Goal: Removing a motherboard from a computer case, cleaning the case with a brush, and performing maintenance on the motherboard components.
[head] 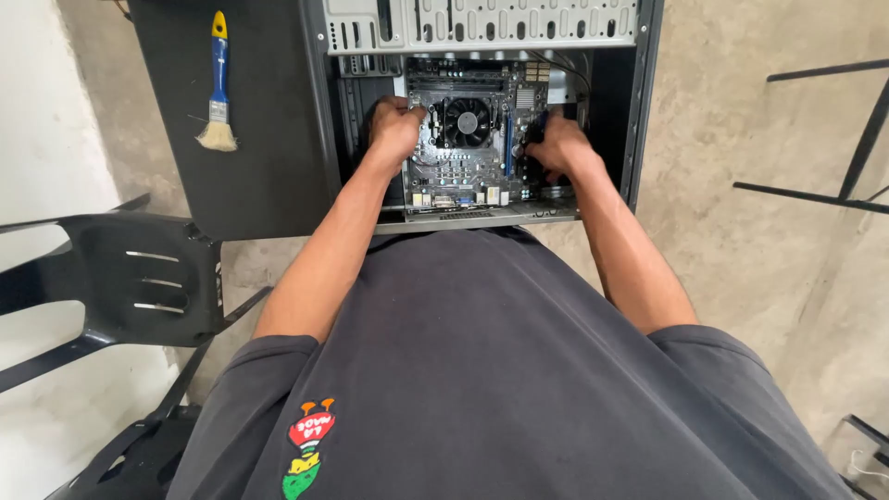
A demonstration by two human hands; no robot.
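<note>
Motherboard (468,148) (in open case (482,28)), both hands gripping edges

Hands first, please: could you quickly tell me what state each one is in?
Left hand: curled shut on the motherboard's left edge.
Right hand: curled at its right edge; grip cannot be told.

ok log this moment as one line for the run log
left hand on circuit board's left edge | right hand on its right edge | board inside open computer case | brush on side panel

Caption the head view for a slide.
Both hands, left hand and right hand, grip a motherboard inside an open computer case.
</note>
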